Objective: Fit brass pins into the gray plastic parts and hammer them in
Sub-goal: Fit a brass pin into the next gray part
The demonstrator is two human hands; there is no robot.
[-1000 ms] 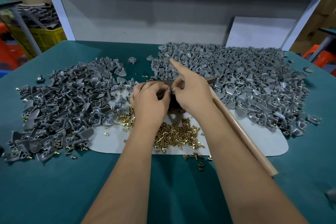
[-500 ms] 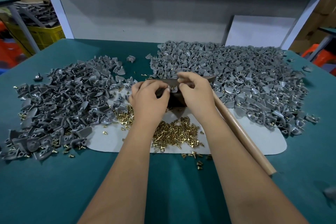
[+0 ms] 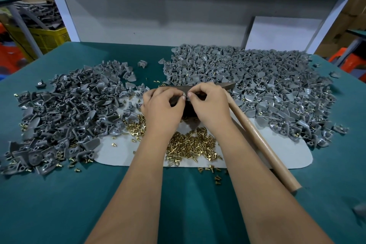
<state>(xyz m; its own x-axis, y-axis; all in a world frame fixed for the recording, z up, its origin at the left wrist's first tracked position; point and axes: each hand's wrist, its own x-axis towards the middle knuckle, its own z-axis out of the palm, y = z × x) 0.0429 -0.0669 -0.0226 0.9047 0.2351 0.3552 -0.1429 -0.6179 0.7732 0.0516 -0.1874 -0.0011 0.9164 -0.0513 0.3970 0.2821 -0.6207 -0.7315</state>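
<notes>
My left hand (image 3: 161, 106) and my right hand (image 3: 210, 105) meet at the middle of the table, fingertips together on one small gray plastic part (image 3: 184, 97). The fingers of both hands are curled round it; a pin between them cannot be made out. Under the hands lies a dark block, mostly hidden. A hammer lies there too, its dark head (image 3: 227, 85) behind my right hand and its wooden handle (image 3: 263, 144) running toward the near right. Loose brass pins (image 3: 190, 144) lie heaped just below my wrists on a white mat (image 3: 287, 154).
A big heap of gray parts (image 3: 257, 89) covers the right and far side of the green table (image 3: 59, 204). A darker heap of parts (image 3: 65, 117) with pins covers the left. A white frame and panel stand behind. A yellow crate (image 3: 45, 39) sits far left.
My right index finger, raised and pointing a second ago, has curled down onto the part. Both hands have stayed over the block, fingertips now closed together.
</notes>
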